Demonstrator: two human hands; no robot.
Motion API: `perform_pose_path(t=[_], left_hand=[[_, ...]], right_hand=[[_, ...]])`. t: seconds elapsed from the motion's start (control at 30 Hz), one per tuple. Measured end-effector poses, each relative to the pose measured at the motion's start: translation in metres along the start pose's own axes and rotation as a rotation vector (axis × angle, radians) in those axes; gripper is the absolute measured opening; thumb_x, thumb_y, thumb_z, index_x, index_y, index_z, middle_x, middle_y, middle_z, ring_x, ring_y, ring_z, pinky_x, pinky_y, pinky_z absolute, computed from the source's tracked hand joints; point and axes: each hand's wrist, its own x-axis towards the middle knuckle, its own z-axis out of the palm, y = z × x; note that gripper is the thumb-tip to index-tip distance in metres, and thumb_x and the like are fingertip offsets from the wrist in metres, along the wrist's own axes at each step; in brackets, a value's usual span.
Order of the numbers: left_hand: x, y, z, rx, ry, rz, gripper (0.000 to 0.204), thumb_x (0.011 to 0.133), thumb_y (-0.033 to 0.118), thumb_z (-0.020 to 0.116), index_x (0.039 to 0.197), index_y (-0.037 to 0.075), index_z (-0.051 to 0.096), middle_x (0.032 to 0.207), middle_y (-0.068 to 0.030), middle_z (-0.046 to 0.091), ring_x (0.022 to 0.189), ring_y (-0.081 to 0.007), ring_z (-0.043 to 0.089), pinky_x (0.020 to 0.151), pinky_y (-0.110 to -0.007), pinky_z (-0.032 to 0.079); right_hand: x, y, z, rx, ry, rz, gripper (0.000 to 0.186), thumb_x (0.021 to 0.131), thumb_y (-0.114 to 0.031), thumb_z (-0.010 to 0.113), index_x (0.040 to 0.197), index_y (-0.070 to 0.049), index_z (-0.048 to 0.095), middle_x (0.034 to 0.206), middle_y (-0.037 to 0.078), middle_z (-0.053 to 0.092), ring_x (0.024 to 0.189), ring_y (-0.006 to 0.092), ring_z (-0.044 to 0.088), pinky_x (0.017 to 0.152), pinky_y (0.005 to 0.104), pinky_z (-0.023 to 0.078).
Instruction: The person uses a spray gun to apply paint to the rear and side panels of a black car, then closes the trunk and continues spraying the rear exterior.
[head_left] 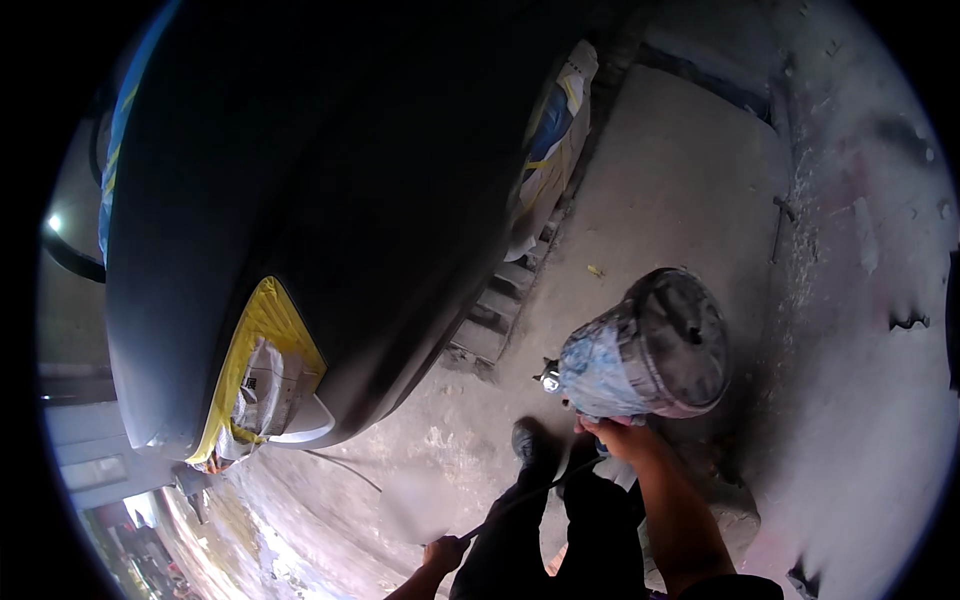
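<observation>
My right hand (617, 437) is closed round the handle of a spray gun (549, 380). On top of the gun sits a big round paint cup (612, 362), stained blue and grey, with a dark dirty lid. The nozzle points left toward a dark matt car body (380, 190), with a gap between them. My left hand (443, 553) is wrapped round a thin black air hose (515, 503), which runs up to the gun's handle across my legs. Yellow masking tape (228, 350) and crumpled covering fill a lamp opening in the car body. The trigger is hidden.
A paper-and-tape-covered wheel area (550, 150) shows on the car's far side. A dusty wall (870, 300) rises at the right. A slatted strip (490, 320) lies in the concrete floor (660, 170) beside the car. More hose (345, 467) trails under the car's corner.
</observation>
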Motion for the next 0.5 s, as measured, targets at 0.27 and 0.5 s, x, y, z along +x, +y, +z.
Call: perform_pose_path(t=[0.27, 0.5], left_hand=[[-0.023, 0.056, -0.021, -0.306, 0.049, -0.128, 0.044, 0.086, 0.05, 0.049, 0.088, 0.01, 0.066, 0.087, -0.0142, 0.067, 0.081, -0.0316, 0.065, 0.069, -0.043, 0.051], [-0.04, 0.116, 0.023, -0.855, 0.03, -0.449, 0.032, 0.085, 0.037, 0.062, 0.096, 0.007, 0.068, 0.076, 0.0023, 0.06, 0.067, -0.0066, 0.05, 0.057, -0.025, 0.041]], right_hand=[[0.079, -0.026, -0.085, -0.004, 0.372, 0.006, 0.014, 0.083, -0.009, 0.065, 0.088, -0.001, 0.055, 0.072, 0.003, 0.06, 0.062, 0.0101, 0.057, 0.057, 0.0248, 0.048], [0.14, -0.032, -0.171, 0.151, 0.555, -0.01, 0.02, 0.087, -0.014, 0.064, 0.097, 0.001, 0.056, 0.085, 0.007, 0.061, 0.072, 0.0157, 0.062, 0.065, 0.03, 0.052]])
